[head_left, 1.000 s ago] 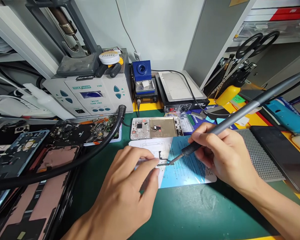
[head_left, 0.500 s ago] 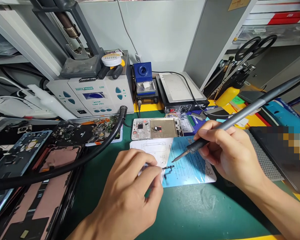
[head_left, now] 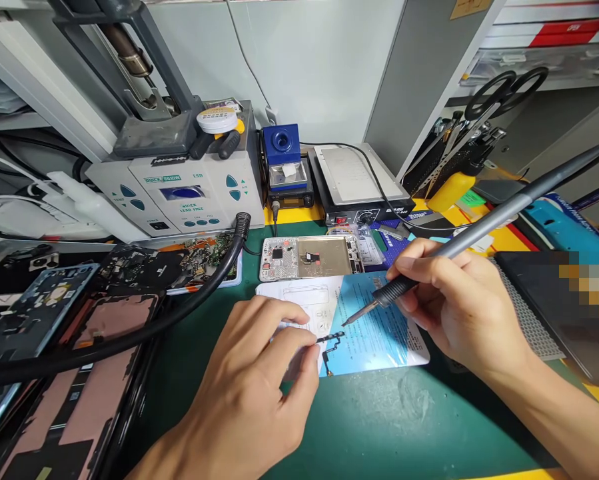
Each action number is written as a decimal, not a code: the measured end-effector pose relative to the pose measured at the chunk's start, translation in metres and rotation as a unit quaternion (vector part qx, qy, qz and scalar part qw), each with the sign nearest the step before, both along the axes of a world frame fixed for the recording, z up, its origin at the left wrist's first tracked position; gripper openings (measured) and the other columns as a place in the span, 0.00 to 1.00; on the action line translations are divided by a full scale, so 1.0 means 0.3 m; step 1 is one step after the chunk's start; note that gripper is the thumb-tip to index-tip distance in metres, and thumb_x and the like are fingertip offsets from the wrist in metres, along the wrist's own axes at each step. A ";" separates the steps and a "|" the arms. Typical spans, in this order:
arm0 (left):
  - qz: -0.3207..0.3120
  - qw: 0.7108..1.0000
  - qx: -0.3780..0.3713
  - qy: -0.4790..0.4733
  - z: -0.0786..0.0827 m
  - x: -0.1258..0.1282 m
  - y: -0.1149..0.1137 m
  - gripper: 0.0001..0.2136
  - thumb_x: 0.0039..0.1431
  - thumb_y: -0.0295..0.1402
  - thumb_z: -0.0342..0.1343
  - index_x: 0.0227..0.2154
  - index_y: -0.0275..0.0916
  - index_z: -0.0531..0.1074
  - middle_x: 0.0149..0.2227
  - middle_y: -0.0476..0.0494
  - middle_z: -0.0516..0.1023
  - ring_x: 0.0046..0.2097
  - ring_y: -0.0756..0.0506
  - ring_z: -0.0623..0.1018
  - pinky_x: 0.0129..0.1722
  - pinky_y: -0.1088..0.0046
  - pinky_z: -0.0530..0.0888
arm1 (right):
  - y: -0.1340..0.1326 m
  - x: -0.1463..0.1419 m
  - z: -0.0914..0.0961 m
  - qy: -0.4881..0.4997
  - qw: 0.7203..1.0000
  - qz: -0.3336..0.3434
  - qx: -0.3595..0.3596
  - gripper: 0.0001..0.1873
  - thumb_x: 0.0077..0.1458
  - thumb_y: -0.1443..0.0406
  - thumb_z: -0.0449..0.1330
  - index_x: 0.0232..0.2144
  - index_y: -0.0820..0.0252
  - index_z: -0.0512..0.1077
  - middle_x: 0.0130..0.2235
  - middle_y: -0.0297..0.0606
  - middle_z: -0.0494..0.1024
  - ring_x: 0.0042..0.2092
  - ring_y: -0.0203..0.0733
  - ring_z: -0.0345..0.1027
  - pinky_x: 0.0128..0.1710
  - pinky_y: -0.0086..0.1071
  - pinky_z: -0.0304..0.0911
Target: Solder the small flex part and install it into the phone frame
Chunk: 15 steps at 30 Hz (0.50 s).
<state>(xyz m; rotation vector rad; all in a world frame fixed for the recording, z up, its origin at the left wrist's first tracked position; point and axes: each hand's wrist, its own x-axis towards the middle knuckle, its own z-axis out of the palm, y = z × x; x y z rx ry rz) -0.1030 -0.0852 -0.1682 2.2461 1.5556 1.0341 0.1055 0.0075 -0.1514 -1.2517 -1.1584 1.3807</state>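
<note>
Between the thumb and fingertips of my left hand [head_left: 259,373] is pinched a small black flex cable [head_left: 333,339], with a thin bent tail hanging toward me. Beneath it lies a blue and white printed card [head_left: 374,343] on the green mat. My right hand [head_left: 454,300] grips a soldering iron [head_left: 396,291] like a pen. Its tip points down and left, close to the far end of the flex cable; whether they touch I cannot tell. Behind the card lies an opened phone frame [head_left: 324,259] with a bare circuit board area.
A hot air station [head_left: 179,193] stands back left, its black hose [head_left: 179,320] arching over phone parts [head_left: 109,347]. Behind are a blue soldering iron stand [head_left: 282,143] and a heating plate [head_left: 362,177]. Scissors [head_left: 504,93] and tools fill a holder at right.
My left hand has shifted slightly left and the flex cable has turned, so more of its bent tail shows. My right hand and the soldering iron stay nearly still.
</note>
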 end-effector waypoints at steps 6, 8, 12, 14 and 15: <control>-0.009 1.000 0.010 0.024 -0.008 0.011 0.008 0.07 0.63 0.20 0.54 0.32 0.36 0.72 0.38 0.44 0.75 0.40 0.46 0.72 0.40 0.63 0.67 | -0.008 0.005 0.002 0.004 1.000 0.005 0.003 0.07 0.53 0.64 0.62 0.23 0.57 0.73 0.21 0.29 0.68 0.17 0.29 0.58 0.12 0.19 0.49; -0.012 0.999 0.023 0.040 -0.010 0.011 0.010 0.07 0.63 0.20 0.54 0.32 0.36 0.73 0.37 0.43 0.75 0.39 0.46 0.72 0.40 0.63 0.67 | -0.010 0.008 0.002 0.004 1.000 0.009 0.008 0.08 0.54 0.64 0.62 0.24 0.57 0.73 0.21 0.29 0.68 0.17 0.29 0.58 0.12 0.19 0.49; -0.010 0.998 0.032 0.050 -0.008 0.010 0.012 0.07 0.63 0.20 0.56 0.34 0.37 0.77 0.37 0.44 0.76 0.39 0.45 0.72 0.40 0.63 0.68 | -0.006 0.011 0.000 0.005 1.000 0.010 0.012 0.08 0.53 0.64 0.62 0.23 0.58 0.73 0.22 0.29 0.68 0.17 0.30 0.58 0.12 0.20 0.49; -0.010 0.998 0.036 0.041 -0.005 0.008 0.011 0.08 0.63 0.20 0.56 0.35 0.36 0.77 0.37 0.43 0.76 0.39 0.45 0.72 0.40 0.63 0.69 | -0.006 0.011 -0.002 0.004 1.000 0.010 0.018 0.08 0.53 0.65 0.62 0.23 0.58 0.73 0.22 0.29 0.68 0.17 0.30 0.58 0.12 0.21 0.48; -0.011 0.999 0.036 0.032 -0.003 0.007 0.009 0.08 0.62 0.19 0.56 0.35 0.36 0.77 0.37 0.43 0.76 0.40 0.45 0.72 0.40 0.63 0.70 | -0.007 0.010 -0.004 0.004 1.000 0.015 0.020 0.08 0.54 0.65 0.62 0.23 0.58 0.73 0.21 0.29 0.67 0.17 0.30 0.58 0.12 0.21 0.48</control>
